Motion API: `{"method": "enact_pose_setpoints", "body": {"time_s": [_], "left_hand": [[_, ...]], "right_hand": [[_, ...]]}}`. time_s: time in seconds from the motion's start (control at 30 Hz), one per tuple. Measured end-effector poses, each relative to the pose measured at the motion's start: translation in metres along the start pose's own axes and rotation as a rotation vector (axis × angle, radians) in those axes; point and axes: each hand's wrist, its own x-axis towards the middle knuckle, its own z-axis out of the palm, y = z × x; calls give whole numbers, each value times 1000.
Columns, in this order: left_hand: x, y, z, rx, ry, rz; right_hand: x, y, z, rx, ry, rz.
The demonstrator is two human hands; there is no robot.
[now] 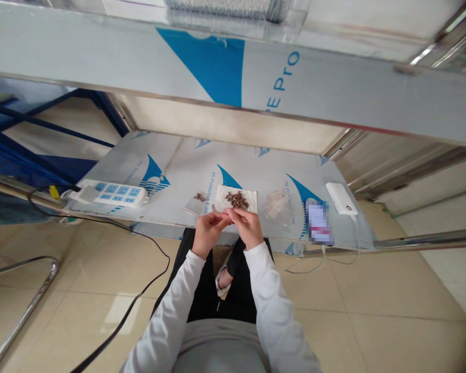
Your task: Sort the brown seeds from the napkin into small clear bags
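Observation:
My left hand (207, 233) and my right hand (249, 228) meet at the fingertips over the front edge of the film-covered shelf (178, 171). Both hands are closed in a pinch; what lies between the fingers is too small to make out. Just beyond them is a white sheet (220, 194) bearing a pile of small brown pieces (236, 200). To its left lies a small clear bag (194, 205) with a few brown pieces (199, 197) at its top. On the right is another clear plastic bag (276, 208) with pale pinkish contents.
A white power strip (112, 194) lies at the shelf's left end, its black cable (155, 241) trailing to the floor. At the right are a phone (319, 223) with a blurred screen and a white power bank (340, 199) with cables. A higher ledge (120, 62) crosses above.

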Motion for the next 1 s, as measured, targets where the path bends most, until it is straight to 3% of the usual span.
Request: {"method": "enact_pose_setpoints", "body": {"time_s": [0.1, 0.17, 0.3, 0.4, 0.53, 0.67, 0.83, 1.0], "left_hand": [[-5, 0, 1, -59, -52, -57], [-8, 2, 1, -16, -58, -86], [-15, 12, 4, 436, 134, -5], [-21, 23, 9, 706, 265, 85], [-25, 31, 17, 738, 290, 152], [-25, 32, 19, 661, 272, 172], [-26, 31, 15, 559, 246, 116], [-28, 29, 19, 462, 220, 55]], "right_hand": [[-5, 1, -7, 0, -49, 8], [-10, -3, -9, -176, -21, -40], [-23, -12, -9, -704, 268, -161], [-28, -17, -10, -850, 353, -146], [-27, -20, -13, -806, 373, -225], [-29, -17, -17, -577, 185, -383], [-40, -12, -20, -356, -14, -303], [-42, -1, -15, -349, 58, -317]]}}
